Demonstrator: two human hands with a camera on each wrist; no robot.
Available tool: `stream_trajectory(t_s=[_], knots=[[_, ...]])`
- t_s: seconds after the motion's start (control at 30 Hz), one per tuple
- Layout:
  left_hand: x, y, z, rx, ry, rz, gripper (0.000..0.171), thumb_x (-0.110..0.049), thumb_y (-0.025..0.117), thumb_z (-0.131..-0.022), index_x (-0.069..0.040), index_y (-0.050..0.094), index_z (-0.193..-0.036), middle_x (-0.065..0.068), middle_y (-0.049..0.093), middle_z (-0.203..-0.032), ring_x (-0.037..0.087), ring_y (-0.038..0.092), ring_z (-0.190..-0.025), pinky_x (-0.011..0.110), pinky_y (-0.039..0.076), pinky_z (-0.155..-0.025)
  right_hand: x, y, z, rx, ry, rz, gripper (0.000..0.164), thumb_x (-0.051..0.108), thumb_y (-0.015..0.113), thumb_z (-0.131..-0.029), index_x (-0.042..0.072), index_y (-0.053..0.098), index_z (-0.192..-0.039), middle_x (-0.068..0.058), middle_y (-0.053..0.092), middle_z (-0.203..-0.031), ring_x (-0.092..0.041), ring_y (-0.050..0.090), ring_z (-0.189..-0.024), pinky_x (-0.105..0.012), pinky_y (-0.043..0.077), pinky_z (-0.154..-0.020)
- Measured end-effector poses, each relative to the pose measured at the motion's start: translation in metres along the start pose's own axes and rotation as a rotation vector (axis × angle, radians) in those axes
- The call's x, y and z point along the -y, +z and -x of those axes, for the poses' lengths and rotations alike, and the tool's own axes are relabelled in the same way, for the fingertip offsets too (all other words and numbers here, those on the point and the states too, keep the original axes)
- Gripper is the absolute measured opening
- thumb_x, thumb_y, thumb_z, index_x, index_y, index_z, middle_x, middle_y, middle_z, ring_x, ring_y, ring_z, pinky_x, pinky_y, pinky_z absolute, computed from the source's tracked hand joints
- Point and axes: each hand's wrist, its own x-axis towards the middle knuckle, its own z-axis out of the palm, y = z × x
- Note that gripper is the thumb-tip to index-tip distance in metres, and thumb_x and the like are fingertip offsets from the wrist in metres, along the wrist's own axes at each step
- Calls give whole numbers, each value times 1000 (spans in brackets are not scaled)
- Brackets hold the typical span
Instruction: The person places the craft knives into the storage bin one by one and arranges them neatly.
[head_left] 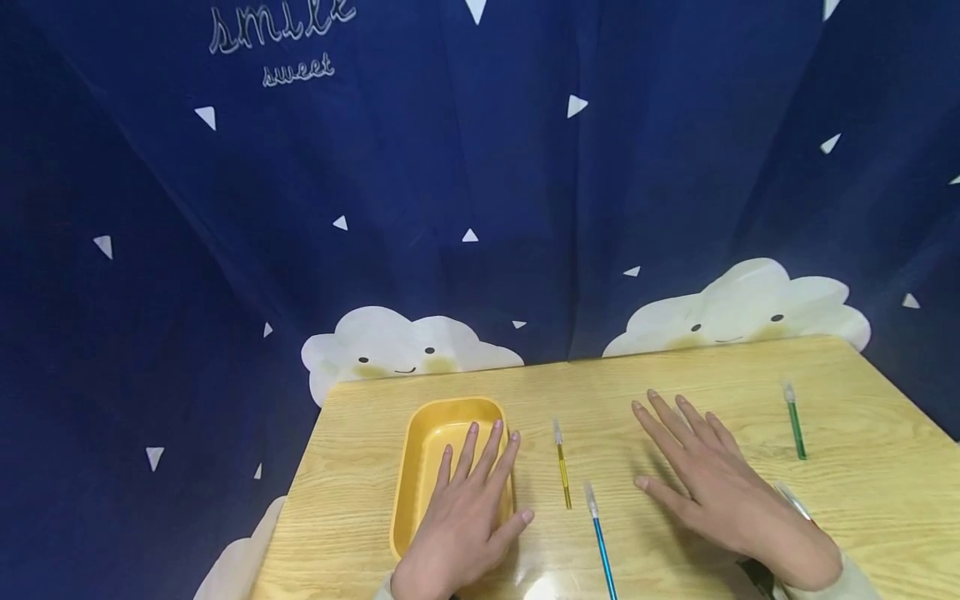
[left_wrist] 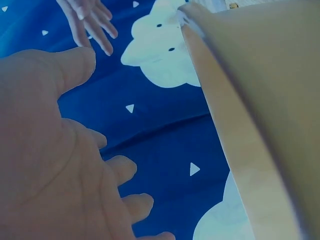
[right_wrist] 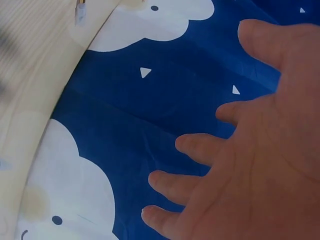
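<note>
My left hand is spread flat above the yellow tray, fingers straight and holding nothing. Over the table to the right, my right hand is also spread, its palm empty in the right wrist view. Between the hands lie a slim yellow pen-like tool and a longer blue one, both with clear tips. A green one lies beyond my right hand. Partly hidden behind my right wrist is another slim tool with a bit of red.
The wooden table ends at a dark blue curtain printed with white triangles and clouds. The table's left edge runs just outside the tray.
</note>
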Motion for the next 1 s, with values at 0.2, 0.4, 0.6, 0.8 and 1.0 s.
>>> stream_trajectory(t_s=[0.2, 0.4, 0.6, 0.8, 1.0], knots=[[2, 0, 3, -1, -13, -6, 81, -57, 50, -104, -29, 12, -169, 1, 10, -178, 37, 14, -164, 68, 25, -125, -2, -2, 1, -2, 7, -3, 83, 40, 65, -102, 26, 18, -169, -18, 25, -173, -50, 19, -159, -45, -14, -133], [5, -1, 4, -37, -8, -15, 81, -59, 49, -104, -28, 11, -169, 2, 12, -177, 38, 17, -163, 68, 28, -124, -12, -8, -1, 34, 42, -43, 81, 40, 65, -102, 24, 21, -168, -20, 26, -172, -55, 25, -155, -67, 3, -129], [9, -5, 1, -51, -6, -15, 79, -67, 38, -105, -26, 16, -169, 1, 12, -177, 39, 18, -163, 69, 27, -124, -27, -16, -1, 26, 72, -49, 82, 39, 67, -101, 22, 22, -168, -23, 27, -170, -59, 29, -151, -77, 15, -120], [13, -8, -1, -75, -16, 19, 80, -66, 44, -103, -32, 13, -169, 1, 19, -176, 44, 25, -160, 70, 30, -122, -45, -25, -3, 24, 92, -16, 85, 39, 66, -102, 19, 17, -169, -29, 27, -168, -64, 33, -144, -80, 23, -113], [16, -10, -1, -119, -19, 22, 77, -63, 51, -101, -38, 19, -167, 5, 35, -171, 44, 33, -157, 73, 32, -119, -63, -32, -3, 0, 103, -22, 85, 35, 65, -103, 16, 16, -169, -32, 26, -167, -64, 32, -144, -81, 24, -110]])
